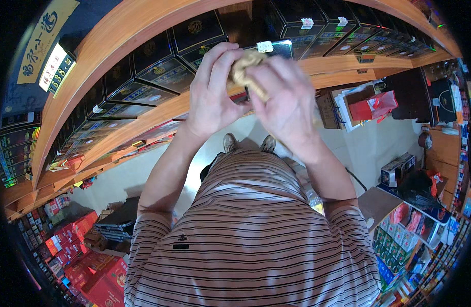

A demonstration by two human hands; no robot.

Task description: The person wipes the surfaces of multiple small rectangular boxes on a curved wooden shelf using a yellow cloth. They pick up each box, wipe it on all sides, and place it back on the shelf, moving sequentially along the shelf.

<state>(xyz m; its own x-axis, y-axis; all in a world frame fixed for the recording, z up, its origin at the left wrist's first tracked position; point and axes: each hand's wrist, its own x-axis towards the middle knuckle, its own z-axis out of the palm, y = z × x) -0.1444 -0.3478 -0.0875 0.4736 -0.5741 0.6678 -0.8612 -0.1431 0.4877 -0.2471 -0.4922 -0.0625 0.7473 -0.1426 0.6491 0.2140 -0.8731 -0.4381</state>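
Observation:
A crumpled tan cloth [246, 68] is gripped in my right hand [283, 92], which is blurred. My left hand [212, 88] curls around a dark box [283, 48] with a small white sticker, its fingers over the far side and its thumb on the near side. Cloth and hands hide most of this box. Both hands are raised in front of a wooden shelf [174, 107]. Black boxes with gold emblems [158, 69] stand in a row left of my hands, and more black boxes [327, 38] stand to the right. Behind my hands, a gap in the row shows brown wood.
A price sign [57, 71] is fixed to the upper left shelf edge. Red cartons [105, 284] are stacked at lower left, near dark cases [118, 218]. Paper bags and a red bag [373, 105] lie at right. A counter [381, 207] and green cartons [392, 245] are at lower right.

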